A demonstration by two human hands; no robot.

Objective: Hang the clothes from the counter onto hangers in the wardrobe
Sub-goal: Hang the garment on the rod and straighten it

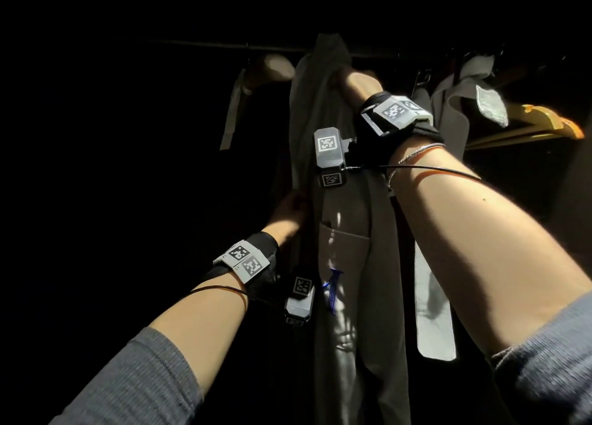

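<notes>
A long dark grey garment (pixel 349 264) with a chest pocket hangs in the middle of the dark wardrobe, below the rail (pixel 198 44). My right hand (pixel 355 85) reaches up to its top near the rail, fingers closed into the fabric; the hanger under it is hidden. My left hand (pixel 290 210) is lower, pinching the garment's left edge at mid height. Both wrists carry marker tags and cables.
A wooden hanger (pixel 528 120) sticks out at the right beside another hung grey garment (pixel 458 104). A pale hanger with a dangling strap (pixel 272 69) hangs left of the middle garment. The wardrobe's left side is dark.
</notes>
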